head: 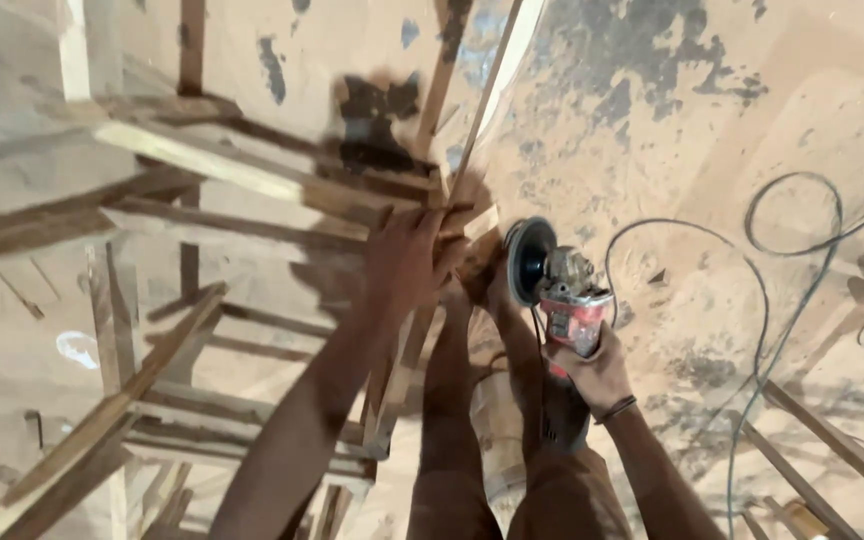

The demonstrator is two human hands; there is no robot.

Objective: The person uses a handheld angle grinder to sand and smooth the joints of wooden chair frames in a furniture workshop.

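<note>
My right hand point(597, 372) grips the red body of an angle grinder point(562, 290), its round disc point(527, 260) held next to the corner of a wooden frame point(252, 175). My left hand point(407, 258) rests flat on that frame's joint, fingers spread over the slats. The frame is blurred, so its exact shape is unclear. My knee and leg show below, between my arms.
A thin cable point(782, 300) loops over the dusty, stained concrete floor point(712, 90) on the right. Loose wooden slats point(832, 440) lie at the lower right. More wooden frame pieces point(142, 400) stand at the lower left.
</note>
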